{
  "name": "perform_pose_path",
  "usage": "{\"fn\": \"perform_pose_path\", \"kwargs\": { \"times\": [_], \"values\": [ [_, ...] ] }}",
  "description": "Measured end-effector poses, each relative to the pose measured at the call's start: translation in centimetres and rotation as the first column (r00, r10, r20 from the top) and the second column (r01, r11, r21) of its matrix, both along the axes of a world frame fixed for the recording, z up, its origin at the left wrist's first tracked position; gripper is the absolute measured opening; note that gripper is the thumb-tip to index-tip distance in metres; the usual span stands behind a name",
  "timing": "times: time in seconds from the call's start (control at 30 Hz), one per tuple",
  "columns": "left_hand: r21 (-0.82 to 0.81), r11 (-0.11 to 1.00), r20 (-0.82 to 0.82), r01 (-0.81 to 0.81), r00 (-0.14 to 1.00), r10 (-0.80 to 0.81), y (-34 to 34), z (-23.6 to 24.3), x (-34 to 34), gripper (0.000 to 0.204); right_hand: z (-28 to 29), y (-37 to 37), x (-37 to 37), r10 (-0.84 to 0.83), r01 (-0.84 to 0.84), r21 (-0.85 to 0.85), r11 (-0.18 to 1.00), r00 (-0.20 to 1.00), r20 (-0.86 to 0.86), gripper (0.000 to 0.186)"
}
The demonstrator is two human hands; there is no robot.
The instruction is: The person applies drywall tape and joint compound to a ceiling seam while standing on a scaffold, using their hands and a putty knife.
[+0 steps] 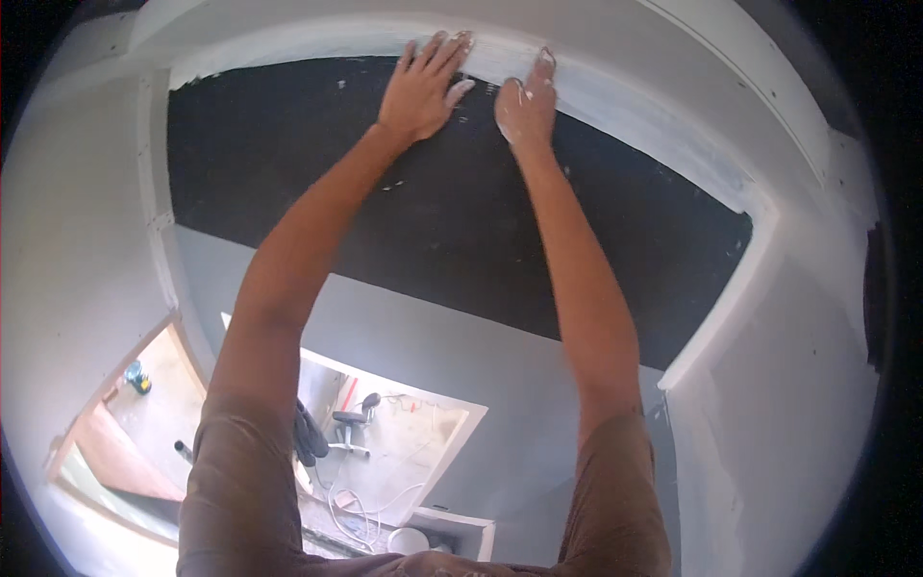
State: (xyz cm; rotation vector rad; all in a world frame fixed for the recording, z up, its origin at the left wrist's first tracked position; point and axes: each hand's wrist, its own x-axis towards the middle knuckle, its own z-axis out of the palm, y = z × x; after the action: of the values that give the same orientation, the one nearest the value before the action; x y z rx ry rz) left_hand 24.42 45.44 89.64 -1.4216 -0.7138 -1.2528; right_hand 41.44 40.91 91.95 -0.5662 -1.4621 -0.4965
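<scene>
High in the view, my left hand (423, 91) rests with fingers spread on the white-coated strip (625, 115) along the top edge of a dark board (461, 192). My right hand (527, 101) touches the same strip a little to the right, with a finger stretched upward and others partly bent. It holds nothing that I can see. Both hands have white smears on the fingers and thumbs. Small pale flecks mark the dark board.
White walls (77, 231) flank the board, with a grey panel (433, 317) beneath it. Openings at the bottom show a room below with an office chair (351, 423), coiled cables (346, 510), a white round container (408, 540) and a small tool (137, 377).
</scene>
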Motion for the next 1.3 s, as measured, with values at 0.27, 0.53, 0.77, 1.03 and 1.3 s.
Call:
{"fn": "perform_pose_path", "kwargs": {
  "times": [0.27, 0.53, 0.77, 1.03, 1.3],
  "values": [
    [0.034, 0.985, 0.225, 0.172, 0.959, -0.175, 0.7, -0.6, -1.7, 0.058, -0.5, -0.6, 2.5, -0.720, 0.566, 0.452, 0.690, 0.603, 0.343, 0.065],
    [0.111, 0.985, 0.346, 0.131, 0.924, -0.162, 0.8, -0.6, -1.3, 0.057, 0.0, 2.5, 2.3, -0.505, 0.240, 0.533, 0.811, 0.747, 0.432, 0.047],
    [0.317, 0.822, 0.519, 0.473, 0.639, -0.568, 2.8, 1.6, -10.5, 0.040, -0.6, 2.4, 2.3, -0.511, 0.297, 0.480, 0.826, 0.753, 0.414, 0.048],
    [0.434, 0.849, 0.524, 0.301, 0.682, -0.510, 2.8, 2.2, -15.0, 0.023, -1.0, 1.8, 2.7, -0.525, 0.318, 0.477, 0.819, 0.751, 0.400, 0.046],
    [0.338, 0.886, 0.489, 0.317, 0.745, -0.453, 4.5, 2.2, -18.9, 0.026, -1.2, 1.6, 2.7, -0.541, 0.344, 0.476, 0.810, 0.751, 0.378, 0.046]
  ]
}}
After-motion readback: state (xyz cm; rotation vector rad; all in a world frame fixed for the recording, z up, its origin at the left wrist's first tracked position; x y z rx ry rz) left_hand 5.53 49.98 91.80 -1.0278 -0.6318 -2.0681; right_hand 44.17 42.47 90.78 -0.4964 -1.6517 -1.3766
